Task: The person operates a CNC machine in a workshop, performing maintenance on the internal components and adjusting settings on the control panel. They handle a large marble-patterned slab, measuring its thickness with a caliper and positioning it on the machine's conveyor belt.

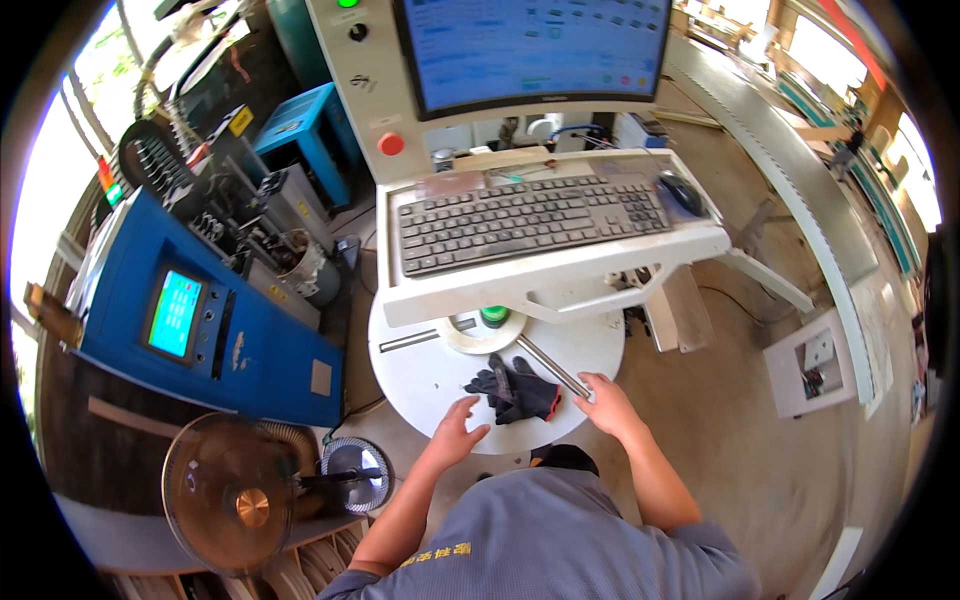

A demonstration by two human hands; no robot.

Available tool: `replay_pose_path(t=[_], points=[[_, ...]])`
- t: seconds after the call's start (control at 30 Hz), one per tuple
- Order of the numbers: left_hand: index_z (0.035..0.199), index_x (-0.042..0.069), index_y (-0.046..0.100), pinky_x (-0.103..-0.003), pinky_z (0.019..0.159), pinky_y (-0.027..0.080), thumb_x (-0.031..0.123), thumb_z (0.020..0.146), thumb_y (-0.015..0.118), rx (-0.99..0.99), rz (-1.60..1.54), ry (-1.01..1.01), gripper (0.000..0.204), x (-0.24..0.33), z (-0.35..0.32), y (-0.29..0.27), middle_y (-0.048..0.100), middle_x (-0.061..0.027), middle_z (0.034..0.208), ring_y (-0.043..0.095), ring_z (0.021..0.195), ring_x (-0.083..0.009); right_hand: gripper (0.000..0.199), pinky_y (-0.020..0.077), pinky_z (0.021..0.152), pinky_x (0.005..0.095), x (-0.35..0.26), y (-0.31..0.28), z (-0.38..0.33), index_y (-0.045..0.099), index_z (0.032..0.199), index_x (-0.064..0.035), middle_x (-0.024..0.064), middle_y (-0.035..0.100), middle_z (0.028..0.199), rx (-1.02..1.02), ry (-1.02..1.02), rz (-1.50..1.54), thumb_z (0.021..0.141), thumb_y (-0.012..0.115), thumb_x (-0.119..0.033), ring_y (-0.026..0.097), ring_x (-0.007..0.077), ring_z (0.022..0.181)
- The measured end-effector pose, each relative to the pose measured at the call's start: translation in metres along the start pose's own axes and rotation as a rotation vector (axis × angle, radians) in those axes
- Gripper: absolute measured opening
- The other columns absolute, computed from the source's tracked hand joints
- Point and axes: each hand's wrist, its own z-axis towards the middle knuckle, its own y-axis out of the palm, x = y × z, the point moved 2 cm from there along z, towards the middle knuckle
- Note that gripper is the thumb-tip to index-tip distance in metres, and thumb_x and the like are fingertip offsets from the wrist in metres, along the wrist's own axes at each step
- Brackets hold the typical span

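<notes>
My left hand [457,435] is just left of a pair of dark work gloves [515,388], its thumb and fingers apart and holding nothing. The gloves lie crumpled on a round white table [420,365], and one has a red cuff edge. To their right, a shiny metal rod [550,362] slants down from near a pale ring [470,342]. At the rod's lower end is my right hand [610,408], thumb and forefinger spread on either side of it. Whether they touch the rod is hard to tell. A green round piece [494,316] shows at the ring, partly under the keyboard shelf.
Above the table, a white shelf [560,262] carries a keyboard [530,222] and a mouse [679,194], below a monitor [540,50]. A red button [390,144] sits on the panel. Left stand a blue machine [260,350] and a fan [228,495]. A long metal rail [790,160] runs at right.
</notes>
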Motion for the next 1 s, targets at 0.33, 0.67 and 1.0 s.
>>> replay_pose_path(t=[0.33, 0.67, 1.0], points=[[0.135, 0.004, 0.046, -0.040, 0.099, 0.043, 0.033, 0.085, 0.065, -0.162, 0.204, -0.146, 0.061, -0.039, -0.017, -0.004, 0.057, -0.0209, 0.125, 0.054, 0.116, -0.0351, 0.047, 0.0491, 0.085, 0.0451, 0.012, 0.061, 0.039, 0.062, 0.108, -0.0022, 0.0222, 0.065, 0.106, -0.502, -0.121, -0.254, 0.080, 0.068, -0.040, 0.061, 0.0393, 0.099], [0.139, 0.003, 0.040, -0.041, 0.102, 0.041, 0.033, 0.085, 0.064, -0.073, 0.231, -0.309, 0.066, -0.031, -0.036, -0.048, 0.053, -0.0206, 0.132, 0.050, 0.122, -0.0355, 0.037, 0.0522, 0.069, 0.0376, -0.029, 0.049, 0.068, 0.067, 0.088, -0.0014, 0.0148, 0.068, 0.077, -0.582, -0.189, -0.287, 0.080, 0.071, -0.037, 0.067, 0.0286, 0.074], [0.122, 0.003, 0.055, -0.042, 0.097, 0.045, 0.021, 0.081, 0.068, 1.232, 0.807, -0.150, 0.047, 0.071, -0.079, -0.449, 0.058, -0.0212, 0.121, 0.055, 0.113, -0.0379, 0.042, 0.0502, 0.081, 0.0411, -0.068, 0.072, 0.075, 0.060, 0.108, -0.0029, 0.0185, 0.067, 0.099, -0.686, -0.091, -0.314, 0.084, 0.066, -0.037, 0.064, 0.0336, 0.094]])
